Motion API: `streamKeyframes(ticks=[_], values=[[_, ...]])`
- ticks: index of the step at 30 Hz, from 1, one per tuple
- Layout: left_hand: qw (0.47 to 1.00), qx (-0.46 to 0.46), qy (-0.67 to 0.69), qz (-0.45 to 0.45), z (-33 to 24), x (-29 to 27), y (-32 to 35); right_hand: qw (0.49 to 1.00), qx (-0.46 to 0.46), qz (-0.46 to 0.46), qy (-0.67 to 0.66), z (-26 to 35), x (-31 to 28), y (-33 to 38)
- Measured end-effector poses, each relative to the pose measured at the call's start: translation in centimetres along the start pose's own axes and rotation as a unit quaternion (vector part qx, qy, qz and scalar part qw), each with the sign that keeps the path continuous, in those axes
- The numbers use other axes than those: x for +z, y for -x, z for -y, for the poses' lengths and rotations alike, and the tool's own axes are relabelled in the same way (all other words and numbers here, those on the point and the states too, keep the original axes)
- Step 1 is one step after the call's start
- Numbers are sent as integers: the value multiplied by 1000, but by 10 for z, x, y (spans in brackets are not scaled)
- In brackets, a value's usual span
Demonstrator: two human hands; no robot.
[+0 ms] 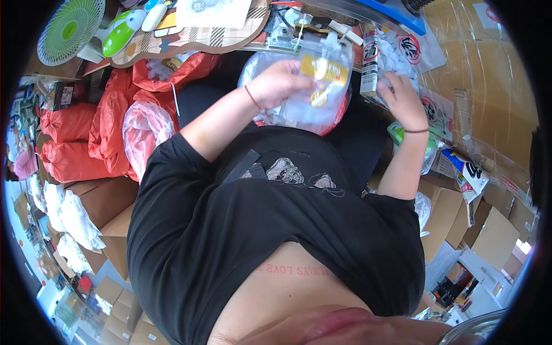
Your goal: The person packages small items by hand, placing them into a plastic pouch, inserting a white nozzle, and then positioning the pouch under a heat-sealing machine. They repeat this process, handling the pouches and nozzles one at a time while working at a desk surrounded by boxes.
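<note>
My left hand (279,86) is closed on a clear plastic bag (336,57) with a gold label, thumb and fingers pinching its side. Below it, on my lap, sits a round container (247,72) with a red rim and clear bags in it. My right hand (404,106) is at the near edge of an open carton (370,60) heaped with small white pieces (391,57). Its fingers curl down by the pieces. Whatever they may hold is too small or hidden to make out.
Red plastic sacks (69,161) stand at my left. A green-and-white fan (69,31) and a white sheet (213,11) lie on the checked table mat (129,54). Taped cardboard (477,63) rises at the right, with a glue-type tube (468,175) and open boxes (443,213) below it.
</note>
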State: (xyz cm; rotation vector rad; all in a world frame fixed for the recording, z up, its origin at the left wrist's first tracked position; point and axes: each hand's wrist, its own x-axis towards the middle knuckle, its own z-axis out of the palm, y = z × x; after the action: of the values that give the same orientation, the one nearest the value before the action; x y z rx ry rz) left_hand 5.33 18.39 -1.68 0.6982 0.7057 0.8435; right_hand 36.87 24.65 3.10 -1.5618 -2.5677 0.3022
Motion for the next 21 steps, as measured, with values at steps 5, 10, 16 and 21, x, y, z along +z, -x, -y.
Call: streamKeyframes(ticks=[5, 10, 16, 21], values=[[998, 20, 1, -53, -20, -27, -19, 994, -84, 61, -22, 9, 4, 19], [926, 156, -229, -257, -27, -62, -7, 982, -76, 0, -175, 1, 14, 26], [327, 346, -810, -342, -64, -149, 30, 961, -92, -200, -170, -9, 22, 14], [477, 242, -822, -196, -42, -125, 48, 977, -47, -209, 0, -3, -3, 10]])
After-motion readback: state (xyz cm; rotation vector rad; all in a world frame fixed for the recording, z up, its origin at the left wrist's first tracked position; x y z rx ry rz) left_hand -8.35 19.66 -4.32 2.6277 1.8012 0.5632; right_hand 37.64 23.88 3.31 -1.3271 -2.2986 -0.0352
